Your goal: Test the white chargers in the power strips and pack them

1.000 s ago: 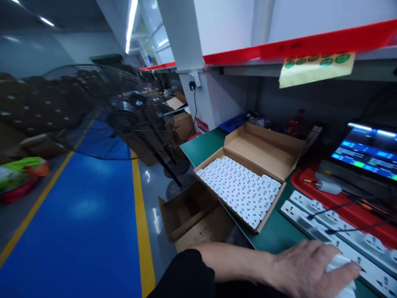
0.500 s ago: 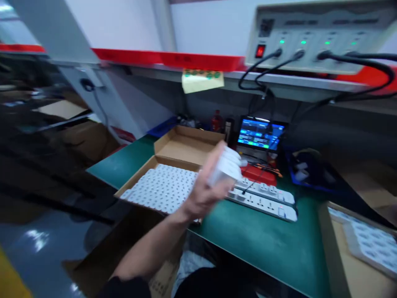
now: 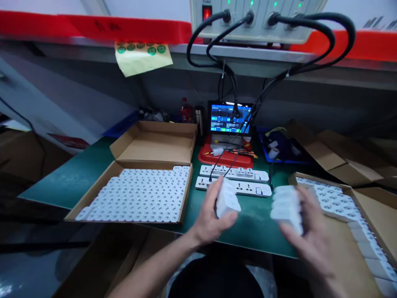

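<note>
Holding white plugs [image 3: 227, 201] tight in left hand [image 3: 214, 215], above green counter [image 3: 248, 231]. Right hand [image 3: 307, 231] grips stacked plug row [image 3: 285, 208], blurry. Power strips [image 3: 234, 182] just ahead of both hands, lying sideways; left hand nearer.

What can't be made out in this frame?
Head view only:
- Right hand: motion-blurred; count of white adapters it holds unclear.
- Left hand: grip hides part of white adapter.
- Screen: text too small.
- Right box: cut by edge.
</note>
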A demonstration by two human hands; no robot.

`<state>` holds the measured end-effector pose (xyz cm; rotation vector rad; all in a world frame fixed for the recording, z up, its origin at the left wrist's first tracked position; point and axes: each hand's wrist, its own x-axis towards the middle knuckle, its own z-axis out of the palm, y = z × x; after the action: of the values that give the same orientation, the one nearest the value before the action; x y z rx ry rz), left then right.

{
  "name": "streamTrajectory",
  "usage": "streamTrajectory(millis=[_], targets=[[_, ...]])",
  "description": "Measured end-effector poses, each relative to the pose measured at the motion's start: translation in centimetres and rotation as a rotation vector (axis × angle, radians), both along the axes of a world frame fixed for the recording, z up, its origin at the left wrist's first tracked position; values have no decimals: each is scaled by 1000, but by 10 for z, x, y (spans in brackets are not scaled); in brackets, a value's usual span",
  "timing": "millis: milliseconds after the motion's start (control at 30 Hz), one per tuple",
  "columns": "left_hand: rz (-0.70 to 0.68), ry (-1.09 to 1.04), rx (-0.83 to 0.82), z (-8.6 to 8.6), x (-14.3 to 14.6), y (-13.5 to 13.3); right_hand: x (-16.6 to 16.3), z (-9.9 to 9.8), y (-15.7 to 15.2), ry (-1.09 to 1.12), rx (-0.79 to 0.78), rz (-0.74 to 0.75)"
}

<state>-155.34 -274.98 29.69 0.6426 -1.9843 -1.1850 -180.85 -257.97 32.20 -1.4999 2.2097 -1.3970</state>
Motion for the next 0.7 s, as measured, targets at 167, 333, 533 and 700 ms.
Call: streamTrajectory(millis=[167,333,533,700], targets=[[-154,72,23,-34,-35,39,53,-44,-12,-538,-103,404],[-283,63,-39,-48,-20,25,48,-68,-9,-661,-36,449],[-284,-9,-141,-53,-14,17,41,-74,-7,-672,14,475],[-270,-53,-150,-49,-13,15,41,-70,-12,-675,21,493]])
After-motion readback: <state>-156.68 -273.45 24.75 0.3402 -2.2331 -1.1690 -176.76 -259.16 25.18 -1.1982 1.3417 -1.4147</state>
